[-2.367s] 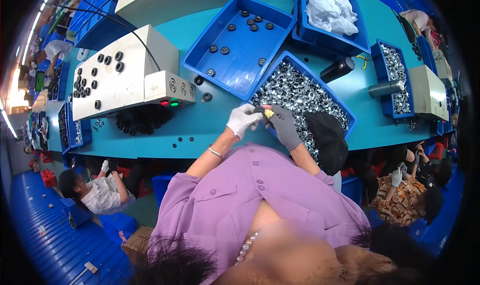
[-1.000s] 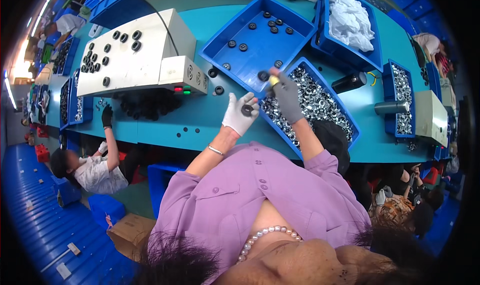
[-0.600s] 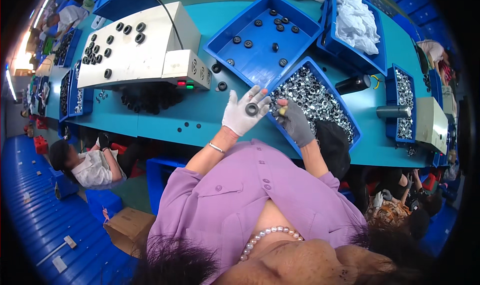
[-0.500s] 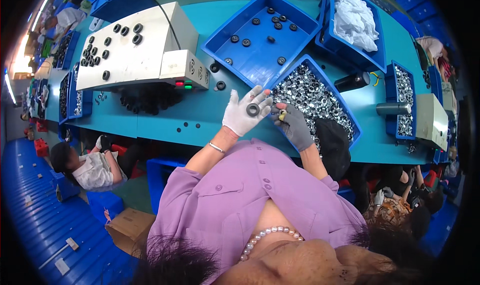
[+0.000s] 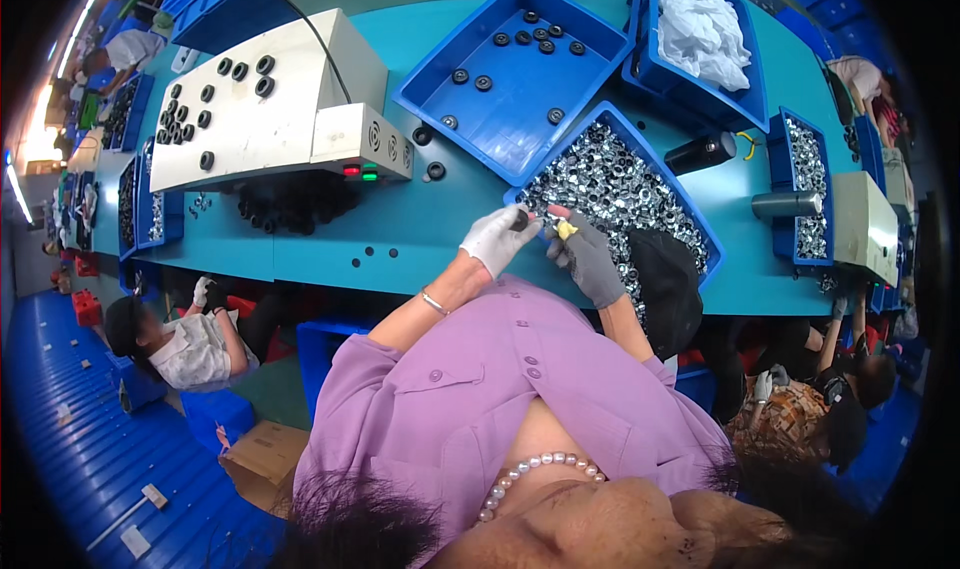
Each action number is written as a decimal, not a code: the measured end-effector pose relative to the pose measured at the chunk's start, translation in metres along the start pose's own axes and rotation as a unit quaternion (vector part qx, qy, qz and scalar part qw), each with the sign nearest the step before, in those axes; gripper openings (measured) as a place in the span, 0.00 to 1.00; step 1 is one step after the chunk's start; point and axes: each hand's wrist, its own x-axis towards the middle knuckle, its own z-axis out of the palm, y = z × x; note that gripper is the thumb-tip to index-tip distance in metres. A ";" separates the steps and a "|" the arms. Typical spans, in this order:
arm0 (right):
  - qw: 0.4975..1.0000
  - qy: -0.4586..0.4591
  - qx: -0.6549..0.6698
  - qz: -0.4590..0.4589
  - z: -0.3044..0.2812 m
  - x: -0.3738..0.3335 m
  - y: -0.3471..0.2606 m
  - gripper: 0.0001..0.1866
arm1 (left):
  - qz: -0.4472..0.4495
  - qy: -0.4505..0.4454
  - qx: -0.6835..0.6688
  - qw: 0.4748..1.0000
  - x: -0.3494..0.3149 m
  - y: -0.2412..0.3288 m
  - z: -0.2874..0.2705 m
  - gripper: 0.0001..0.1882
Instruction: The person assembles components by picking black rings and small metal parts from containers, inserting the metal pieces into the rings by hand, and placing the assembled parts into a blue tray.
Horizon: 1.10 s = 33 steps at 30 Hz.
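My left hand [image 5: 490, 243], in a white glove, is closed round a small black ring-shaped part [image 5: 519, 220] at its fingertips. Close beside it, my right hand [image 5: 592, 267] wears a grey glove with bare fingertips and a yellow wrap on one finger. Its fingers are bent together; whatever they pinch is too small to make out. Both hands are at the near corner of a blue bin [image 5: 713, 244] full of shiny metal rings [image 5: 600, 174]. Behind it, a larger blue tray [image 5: 500, 134] holds several black round parts [image 5: 523, 38].
Left stands a cream machine [image 5: 300, 69] with black rings on top and a dark heap [image 5: 290, 204] beneath. A black cloth [image 5: 665, 294] hangs over the metal bin's near side. Rightward are a dark cylinder [image 5: 700, 153] and a bin with white plastic [image 5: 700, 34]. Other people sit at both sides.
My left hand was spread palm up with the black ring lying on it; its fingers have now closed round the ring. My right hand stays close by, its fingers bent.
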 end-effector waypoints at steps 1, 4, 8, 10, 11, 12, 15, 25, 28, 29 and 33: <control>0.998 -0.008 0.059 0.005 0.002 0.000 0.000 0.22 | -0.032 -0.040 -0.116 0.992 0.003 -0.001 -0.008 0.17; 0.992 -0.026 0.120 0.018 0.003 0.000 -0.002 0.23 | -0.065 -0.097 -0.276 0.954 0.007 -0.004 -0.016 0.25; 0.996 -0.026 0.084 0.006 0.001 -0.002 -0.001 0.22 | -0.031 -0.164 -0.232 0.958 0.016 -0.010 -0.029 0.23; 0.998 -0.024 0.065 0.001 0.001 -0.003 -0.001 0.21 | -0.054 -0.160 -0.284 0.944 0.014 -0.008 -0.027 0.23; 0.998 -0.008 0.062 -0.001 0.004 -0.004 -0.004 0.20 | -0.058 -0.162 -0.278 0.945 0.012 -0.007 -0.025 0.22; 0.998 0.006 0.057 -0.002 0.006 -0.004 -0.007 0.19 | -0.060 -0.163 -0.274 0.946 0.010 -0.006 -0.025 0.22; 0.999 0.020 0.026 -0.008 0.010 -0.003 -0.011 0.17 | -0.035 -0.169 -0.244 0.954 0.005 -0.004 -0.020 0.21; 0.994 0.035 -0.083 -0.067 0.039 0.002 -0.027 0.16 | 0.000 -0.078 -0.023 0.997 -0.014 -0.005 -0.002 0.19; 0.994 0.011 -0.100 -0.046 0.032 0.003 -0.023 0.19 | 0.070 -0.118 0.149 0.979 -0.018 -0.006 0.003 0.19; 0.994 0.011 -0.101 -0.045 0.031 0.004 -0.020 0.19 | 0.053 -0.105 0.065 0.991 -0.019 -0.006 0.007 0.19; 0.894 0.069 -0.343 -0.279 0.032 0.003 -0.014 0.17 | 0.043 -0.074 0.038 0.996 -0.024 -0.006 0.015 0.19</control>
